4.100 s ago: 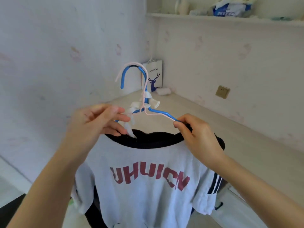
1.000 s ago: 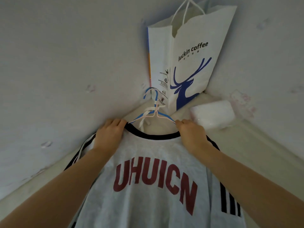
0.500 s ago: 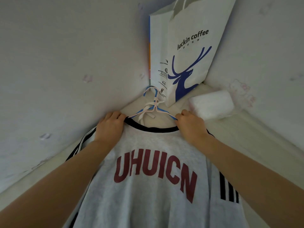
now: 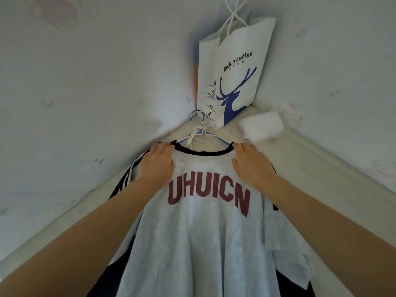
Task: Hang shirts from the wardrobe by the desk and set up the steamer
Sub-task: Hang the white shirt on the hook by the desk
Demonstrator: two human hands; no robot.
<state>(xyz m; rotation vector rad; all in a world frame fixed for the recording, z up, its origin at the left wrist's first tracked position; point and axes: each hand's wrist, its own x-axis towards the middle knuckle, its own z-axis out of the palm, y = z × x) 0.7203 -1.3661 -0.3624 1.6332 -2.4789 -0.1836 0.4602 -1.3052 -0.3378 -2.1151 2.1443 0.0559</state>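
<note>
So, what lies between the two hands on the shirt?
In the head view, between the left hand and right hand lies the shirt's black collar and bare grey fabric.

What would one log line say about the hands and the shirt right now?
left hand: flat on shirt shoulder | right hand: flat on other shoulder | UHUICN T-shirt: on blue and pink hangers | luckin coffee bag: in corner

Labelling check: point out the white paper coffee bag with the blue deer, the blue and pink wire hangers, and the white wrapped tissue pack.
White paper coffee bag [image 4: 231, 82], head view, front panel.
Blue and pink wire hangers [image 4: 202, 133], head view, neck below hooks.
White wrapped tissue pack [image 4: 260, 126], head view, top face.
</note>
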